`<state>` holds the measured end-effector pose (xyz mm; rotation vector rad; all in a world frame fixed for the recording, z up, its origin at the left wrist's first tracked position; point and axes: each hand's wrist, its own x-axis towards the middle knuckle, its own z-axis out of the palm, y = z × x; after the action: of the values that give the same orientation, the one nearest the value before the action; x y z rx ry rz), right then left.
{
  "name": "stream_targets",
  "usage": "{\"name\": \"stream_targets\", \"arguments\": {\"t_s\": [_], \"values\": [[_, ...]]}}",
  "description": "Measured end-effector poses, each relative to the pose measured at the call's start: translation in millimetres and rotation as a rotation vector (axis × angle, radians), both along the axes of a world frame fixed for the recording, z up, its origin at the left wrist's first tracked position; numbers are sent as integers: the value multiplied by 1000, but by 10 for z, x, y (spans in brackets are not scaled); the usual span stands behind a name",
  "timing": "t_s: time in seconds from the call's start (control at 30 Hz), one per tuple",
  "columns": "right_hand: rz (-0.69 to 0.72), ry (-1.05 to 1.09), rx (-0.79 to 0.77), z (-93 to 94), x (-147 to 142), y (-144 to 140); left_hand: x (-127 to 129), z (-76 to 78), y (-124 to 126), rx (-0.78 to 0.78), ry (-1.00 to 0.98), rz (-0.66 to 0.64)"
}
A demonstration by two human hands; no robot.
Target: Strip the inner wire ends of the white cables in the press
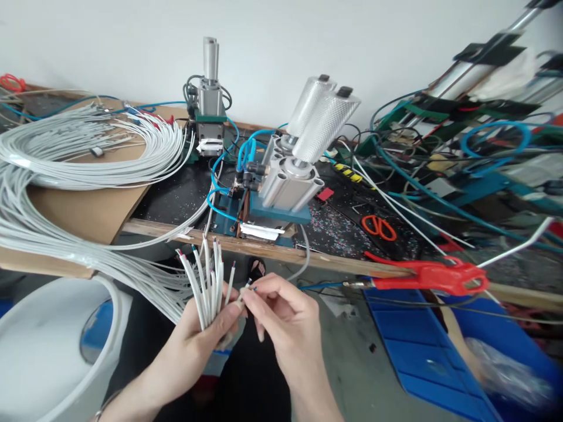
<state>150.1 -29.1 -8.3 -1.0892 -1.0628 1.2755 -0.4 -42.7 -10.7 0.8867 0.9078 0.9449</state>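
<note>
My left hand [200, 343] is wrapped round a bundle of white cables [213, 287]. Their cut ends point upward, with small red and blue inner wires showing at the tips. Beside it, my right hand [281, 316] pinches the end of one cable [244, 288] that leans to the right of the bundle. Thumb and finger are closed on it near the dark wire tips. Behind the hands, at the bench edge, stands a pneumatic machine [285, 187] with two knurled metal cylinders. The lower part of the bundle is hidden by my left hand.
Large coils of white cable [88, 170] lie on cardboard [79, 214] at the left. A white bucket [48, 351] stands below. On the right are orange-handled scissors [378, 227], a red air gun [431, 276] overhanging the bench edge, and a blue bin [422, 346].
</note>
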Motion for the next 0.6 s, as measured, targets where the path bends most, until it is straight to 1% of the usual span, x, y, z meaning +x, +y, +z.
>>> {"name": "stream_targets", "arguments": {"t_s": [0.07,0.13,0.17,0.2,0.23,0.3,0.37,0.43,0.47,0.53,0.6], "values": [[11,128,-94,-14,2,-5,9,6,-7,14,45,9],[24,188,-147,5,23,1,20,22,-18,31,97,-11],[-8,170,-145,21,59,20,23,31,-24,43,131,-12],[-79,124,-123,38,121,54,24,40,-30,52,164,-6],[-179,59,-87,54,218,109,22,46,-35,51,191,7],[-449,-98,12,71,525,281,12,44,-44,9,215,48],[-605,-204,71,68,961,517,4,31,-51,-53,193,68],[-724,-372,99,57,1450,779,9,23,-55,-91,157,77],[-730,-473,84,51,1685,908,16,25,-55,-104,142,80],[-663,-680,34,39,2086,1146,34,43,-50,-123,121,76],[-612,-854,44,27,2361,1350,48,66,-38,-126,93,64]]}}
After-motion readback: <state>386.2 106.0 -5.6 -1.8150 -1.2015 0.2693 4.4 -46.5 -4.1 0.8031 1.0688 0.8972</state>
